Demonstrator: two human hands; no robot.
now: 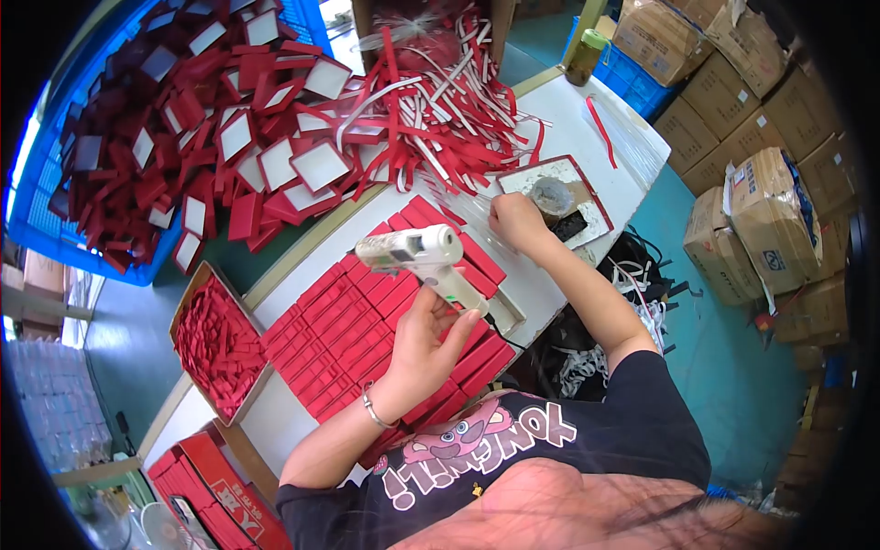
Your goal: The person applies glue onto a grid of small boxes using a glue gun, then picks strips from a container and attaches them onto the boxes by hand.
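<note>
Our hair (683, 506) hangs near our black shirt (651, 412). Our left hand (423, 341) wraps around the grip of a glue gun (409, 248), held above rows of red boxes (344, 312) on the white table (570, 115). Our right hand (519, 223) is curled beside a tray (570, 169) near the table's edge by our right arm; we can't tell if it pinches anything. A grey bowl (552, 195) sits in the tray. Strips (449, 115) are piled near the far edge.

Bright indoor light, glaring white at the far left — strong fisheye bowing, edges fading into black corners.
</note>
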